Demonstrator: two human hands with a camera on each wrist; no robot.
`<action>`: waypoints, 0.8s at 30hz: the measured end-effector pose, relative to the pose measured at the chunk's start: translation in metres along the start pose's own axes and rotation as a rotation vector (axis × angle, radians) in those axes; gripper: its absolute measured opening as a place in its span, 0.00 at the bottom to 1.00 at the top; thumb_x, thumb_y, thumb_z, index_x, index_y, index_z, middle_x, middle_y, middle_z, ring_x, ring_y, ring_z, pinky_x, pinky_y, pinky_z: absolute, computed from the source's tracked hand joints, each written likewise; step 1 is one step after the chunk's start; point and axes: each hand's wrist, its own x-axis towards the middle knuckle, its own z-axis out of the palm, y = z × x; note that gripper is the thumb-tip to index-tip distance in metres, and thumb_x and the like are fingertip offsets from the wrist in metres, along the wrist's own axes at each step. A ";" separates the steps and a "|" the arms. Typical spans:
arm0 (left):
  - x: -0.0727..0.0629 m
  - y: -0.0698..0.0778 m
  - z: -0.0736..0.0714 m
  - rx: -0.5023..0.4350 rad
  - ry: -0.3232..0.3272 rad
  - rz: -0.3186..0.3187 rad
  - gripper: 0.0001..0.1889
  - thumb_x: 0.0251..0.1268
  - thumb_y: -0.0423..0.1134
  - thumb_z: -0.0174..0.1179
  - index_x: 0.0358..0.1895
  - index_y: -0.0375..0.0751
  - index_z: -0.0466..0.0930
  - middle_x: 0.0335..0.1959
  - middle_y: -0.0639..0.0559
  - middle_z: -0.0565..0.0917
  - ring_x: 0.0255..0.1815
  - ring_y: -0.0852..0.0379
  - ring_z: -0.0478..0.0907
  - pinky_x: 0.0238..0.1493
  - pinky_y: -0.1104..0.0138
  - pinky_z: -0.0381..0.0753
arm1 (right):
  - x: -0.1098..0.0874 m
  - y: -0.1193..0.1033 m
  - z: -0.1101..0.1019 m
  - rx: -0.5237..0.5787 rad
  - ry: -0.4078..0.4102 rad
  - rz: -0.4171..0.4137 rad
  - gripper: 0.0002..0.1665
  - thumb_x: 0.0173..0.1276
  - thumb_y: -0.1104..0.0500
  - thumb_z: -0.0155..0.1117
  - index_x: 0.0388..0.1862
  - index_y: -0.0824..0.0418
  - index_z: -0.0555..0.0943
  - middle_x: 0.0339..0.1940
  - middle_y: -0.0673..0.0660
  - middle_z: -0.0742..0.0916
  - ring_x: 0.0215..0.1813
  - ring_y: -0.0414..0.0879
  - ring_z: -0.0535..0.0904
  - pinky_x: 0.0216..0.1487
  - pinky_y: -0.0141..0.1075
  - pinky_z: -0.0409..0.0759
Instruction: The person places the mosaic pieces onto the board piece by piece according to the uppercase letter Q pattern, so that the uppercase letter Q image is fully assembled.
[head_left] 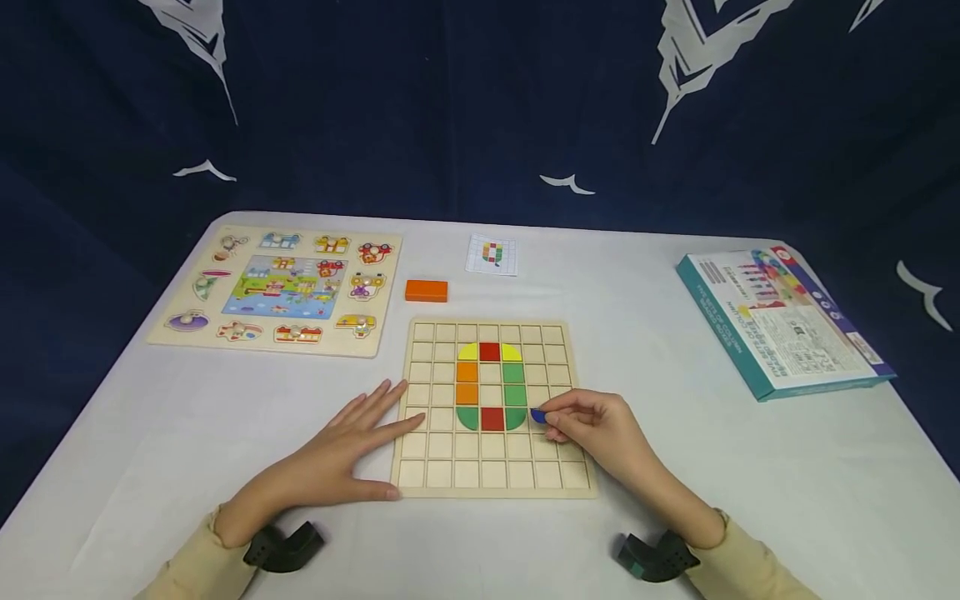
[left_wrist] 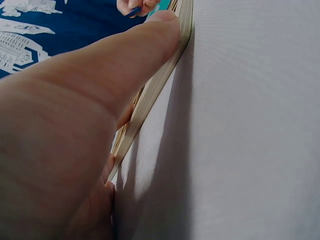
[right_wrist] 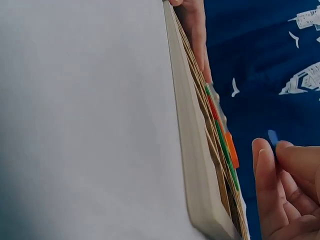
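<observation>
A wooden grid board (head_left: pixel 441 472) lies on the white table. My left hand (head_left: pixel 341 454) rests with spread, straight fingers along the board's left edge; in the left wrist view its thumb (left_wrist: pixel 125 62) lies across the board's edge. Pinched between the thumb and fingers of my right hand (head_left: pixel 603 423) is a small blue piece (head_left: pixel 537 415) with a rounded side, held over the board's right part beside the green corner piece (head_left: pixel 516 418). In the grid, yellow corners (head_left: pixel 512 352), red squares (head_left: pixel 489 352), orange squares (head_left: pixel 467 372) and green squares (head_left: pixel 513 373) form a ring.
Behind the board lie a printed pattern card (head_left: pixel 491 255) and an orange block (head_left: pixel 426 291). A wooden knob puzzle (head_left: pixel 382 325) is at the back left. At the right is a teal and white box (head_left: pixel 787 325). A dark blue patterned curtain (head_left: pixel 450 108) hangs behind the table.
</observation>
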 end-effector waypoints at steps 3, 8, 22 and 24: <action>0.000 0.000 0.002 -0.013 -0.002 -0.007 0.43 0.48 0.64 0.64 0.71 0.57 0.61 0.75 0.52 0.40 0.73 0.51 0.33 0.67 0.49 0.37 | -0.003 0.000 0.004 -0.028 -0.011 0.017 0.06 0.60 0.71 0.64 0.36 0.75 0.82 0.32 0.63 0.86 0.30 0.50 0.84 0.33 0.38 0.82; -0.003 0.001 0.005 -0.033 -0.012 -0.017 0.44 0.47 0.64 0.64 0.71 0.57 0.61 0.75 0.51 0.41 0.73 0.50 0.33 0.67 0.49 0.36 | -0.010 0.002 0.013 -0.051 -0.050 0.055 0.05 0.59 0.69 0.66 0.33 0.72 0.83 0.29 0.60 0.87 0.27 0.48 0.84 0.31 0.38 0.82; -0.001 0.000 0.001 -0.019 0.003 -0.001 0.44 0.48 0.64 0.64 0.71 0.56 0.61 0.75 0.51 0.41 0.73 0.49 0.33 0.67 0.50 0.36 | -0.005 0.006 0.024 -0.224 0.024 0.046 0.03 0.57 0.65 0.69 0.30 0.65 0.85 0.26 0.51 0.86 0.22 0.44 0.80 0.27 0.35 0.81; -0.001 0.000 0.000 -0.021 0.012 0.008 0.44 0.48 0.63 0.64 0.70 0.55 0.62 0.75 0.49 0.41 0.73 0.48 0.34 0.67 0.49 0.37 | -0.005 0.006 0.024 -0.237 0.027 0.043 0.03 0.57 0.64 0.69 0.30 0.64 0.85 0.26 0.51 0.86 0.22 0.44 0.80 0.26 0.34 0.80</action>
